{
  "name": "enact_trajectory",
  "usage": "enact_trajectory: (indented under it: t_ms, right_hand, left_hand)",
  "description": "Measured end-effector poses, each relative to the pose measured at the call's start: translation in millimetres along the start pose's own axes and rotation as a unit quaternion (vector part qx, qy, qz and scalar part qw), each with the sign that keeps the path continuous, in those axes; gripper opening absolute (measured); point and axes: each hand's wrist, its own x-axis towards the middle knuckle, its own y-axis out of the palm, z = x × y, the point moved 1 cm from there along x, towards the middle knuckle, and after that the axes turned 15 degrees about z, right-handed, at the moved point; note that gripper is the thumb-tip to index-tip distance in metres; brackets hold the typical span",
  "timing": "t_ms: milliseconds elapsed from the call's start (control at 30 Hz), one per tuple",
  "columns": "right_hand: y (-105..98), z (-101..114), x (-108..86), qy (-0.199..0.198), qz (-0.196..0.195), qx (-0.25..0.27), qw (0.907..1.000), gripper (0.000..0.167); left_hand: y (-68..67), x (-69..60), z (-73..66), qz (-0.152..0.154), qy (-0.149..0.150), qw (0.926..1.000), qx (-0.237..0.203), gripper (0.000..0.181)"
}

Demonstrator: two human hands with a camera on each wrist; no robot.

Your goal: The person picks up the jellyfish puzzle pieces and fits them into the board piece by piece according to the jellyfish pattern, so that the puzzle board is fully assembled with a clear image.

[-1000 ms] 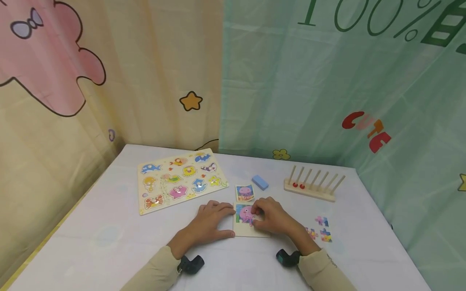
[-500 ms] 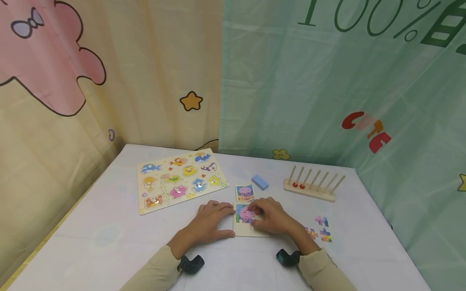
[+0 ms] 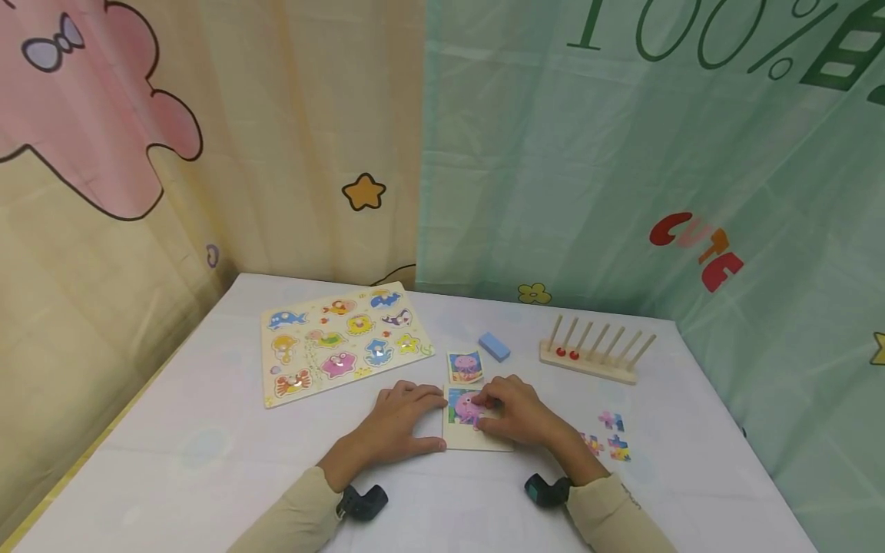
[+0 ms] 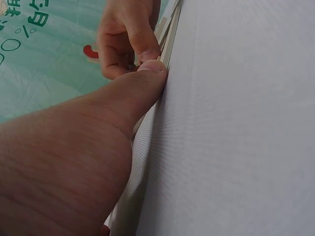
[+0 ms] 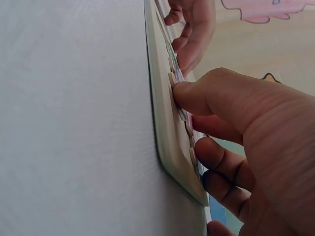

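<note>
A small wooden board (image 3: 470,441) lies flat, bearing a partly assembled pink octopus picture (image 3: 462,405). At its left edge rests my left hand (image 3: 399,424), fingers relaxed and thumb tip touching the lower edge; the left wrist view shows the thumb (image 4: 152,69) there. My right hand (image 3: 520,411) covers the board's right side. In the right wrist view its thumb and curled fingers (image 5: 209,152) pinch a jigsaw piece (image 5: 180,105) lying on the board (image 5: 165,128). Just above the board is a picture card (image 3: 465,367) with a similar octopus.
Several loose jigsaw pieces (image 3: 618,447) lie right of my right forearm. A blue block (image 3: 494,346) sits behind the card. A peg rack (image 3: 588,365) with two red beads stands back right, and a sea-animal puzzle board (image 3: 311,388) lies back left.
My right hand's index fingertip has shifted slightly left and down over the octopus picture, with the thumb moving slightly left. My left hand stays in place.
</note>
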Motion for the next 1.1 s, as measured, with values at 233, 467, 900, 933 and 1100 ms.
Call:
enact_trajectory:
  t_ms: [233,467,900,933,1100]
  right_hand:
    - [0,0,-0.3,-0.01,-0.005,-0.004,0.9999,0.026]
    - [-1,-1,-2.4,-0.009,0.002,0.011,0.9999,0.026]
    - [-11,-15,-20.8,-0.039,0.021,0.088,0.9951,0.036]
    - [-14,-18,-26.9,-0.027,0.019,0.112,0.9932,0.035]
    - [-32,-40,-63.2,0.037,-0.029,0.162,0.9856,0.034]
  left_hand:
    - [1.3,0.8,0.6,-0.006,0.004,1.0,0.004,0.066]
    - [1.3,0.1,-0.3,-0.006,0.006,1.0,0.005,0.065]
    - [1.7,-0.5,-4.4,0.001,0.004,1.0,-0.007,0.064]
    - [1.8,-0.7,-4.6,0.002,0.004,1.0,-0.007,0.064]
    - [0.4,-1.6,-2.1,0.0,-0.002,1.0,0.0,0.065]
